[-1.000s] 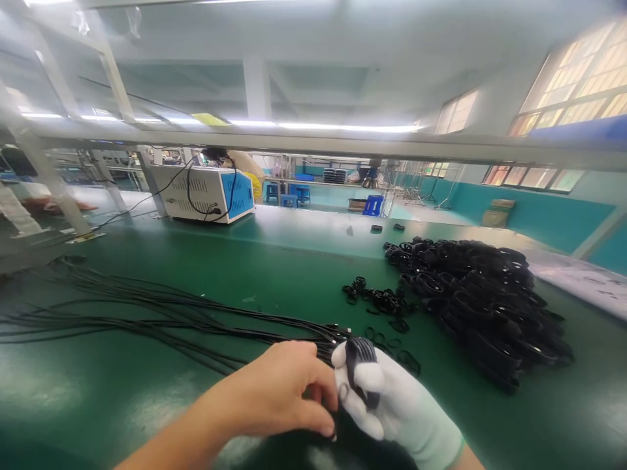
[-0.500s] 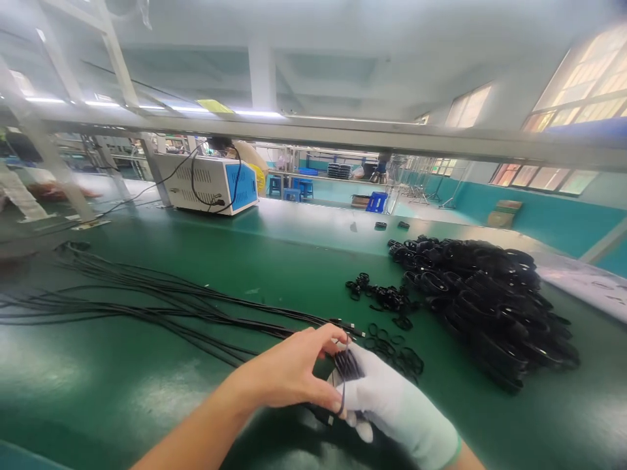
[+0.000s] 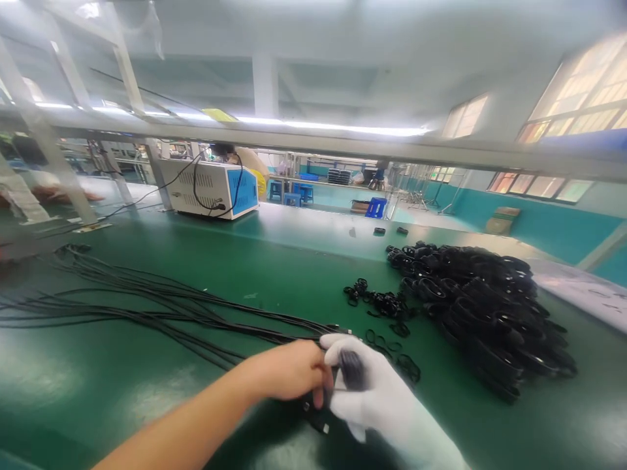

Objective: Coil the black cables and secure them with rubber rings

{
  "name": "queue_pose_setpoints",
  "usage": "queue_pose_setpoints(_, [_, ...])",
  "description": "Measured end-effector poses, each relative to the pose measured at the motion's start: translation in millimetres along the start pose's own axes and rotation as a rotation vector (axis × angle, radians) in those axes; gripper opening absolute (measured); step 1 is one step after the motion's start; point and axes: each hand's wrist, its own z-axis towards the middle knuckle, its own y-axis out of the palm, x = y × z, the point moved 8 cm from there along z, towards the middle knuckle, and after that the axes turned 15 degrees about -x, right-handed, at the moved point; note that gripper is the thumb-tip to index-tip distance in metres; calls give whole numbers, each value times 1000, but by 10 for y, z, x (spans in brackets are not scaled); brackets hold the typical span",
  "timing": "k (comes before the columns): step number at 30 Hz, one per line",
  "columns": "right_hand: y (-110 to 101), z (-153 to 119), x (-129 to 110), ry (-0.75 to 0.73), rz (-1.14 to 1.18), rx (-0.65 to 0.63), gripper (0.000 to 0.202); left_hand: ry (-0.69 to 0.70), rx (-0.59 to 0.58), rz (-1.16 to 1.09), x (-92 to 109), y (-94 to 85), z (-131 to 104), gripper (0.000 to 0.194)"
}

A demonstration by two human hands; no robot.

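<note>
My right hand (image 3: 375, 391), in a white glove, is closed round a coiled black cable (image 3: 353, 370), whose loops show between thumb and fingers. Close beside it on the left is my bare left hand (image 3: 300, 371), fingers curled downward. What the left fingers hold, if anything, is hidden. Below the hands, a black cable plug (image 3: 321, 425) with a metal tip pokes out. Long straight black cables (image 3: 196, 313) stretch leftward along the green table, their plugs just behind my hands. Loose black bands (image 3: 406, 367) lie right of the glove.
A large heap of coiled black cables (image 3: 480, 307) covers the table's right side, with a small pile of black bands (image 3: 386, 303) beside it. A white and blue machine (image 3: 210, 189) stands at the back left. A metal shelf rail (image 3: 313, 145) crosses above the table.
My left hand no longer stretches a black band open across the coil; it has turned, its fingers now curled down left of it. The right hand still holds the coil.
</note>
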Motion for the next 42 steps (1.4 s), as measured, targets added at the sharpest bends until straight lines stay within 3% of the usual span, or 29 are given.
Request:
queue_pose_setpoints(2, [116, -26, 7, -106, 375, -215, 41, -7, -16, -45, -24, 126, -39, 22])
queue_pose_setpoints(5, [118, -74, 6, -243, 615, -331, 47, 97, 23, -390, -5, 177, -164, 10])
queue_pose_setpoints(8, [172, -71, 17, -248, 622, -407, 48, 219, 230, -761, -24, 57, -282, 13])
queue_pose_setpoints(10, [205, -60, 13, -234, 593, -419, 48, 252, 336, -873, -38, 33, -288, 15])
queue_pose_setpoints(15, [206, -52, 40, -216, 530, -389, 51, 292, 423, -961, 28, 109, -141, 15])
queue_pose_setpoints(22, [151, -30, 90, -216, 546, -337, 49, 331, 459, -857, 143, 81, -45, 14])
queue_pose_setpoints(24, [122, -31, 77, -227, 564, -320, 50, 317, 560, -761, 146, -26, -139, 11])
queue_pose_setpoints(27, [116, -29, 102, -184, 570, -323, 56, 253, 771, -408, 273, -248, -412, 19])
queue_pose_setpoints(28, [134, -26, 128, -157, 578, -342, 56, 240, 767, -265, 369, -284, -458, 27])
queue_pose_setpoints(30, [198, -19, 178, -116, 609, -414, 49, 255, 625, -35, 564, -263, -428, 38])
queue_pose_setpoints(33, [263, 8, 210, -108, 722, -486, 52, 276, 474, 25, 633, -213, -319, 39])
queue_pose_setpoints(35, [233, 58, 244, -66, 785, -413, 66, 231, 503, -39, 528, -255, -269, 37])
queue_pose_setpoints(37, [148, 108, 296, 11, 720, -240, 66, 145, 547, -48, 391, -306, -227, 30])
queue_pose_setpoints(40, [-43, 117, 272, 65, 323, 49, 59, -15, 608, -33, 199, -378, -201, 15])
queue_pose_setpoints(42, [-110, 93, 230, 78, 115, 154, 63, -33, 597, -144, 101, -383, -183, 29])
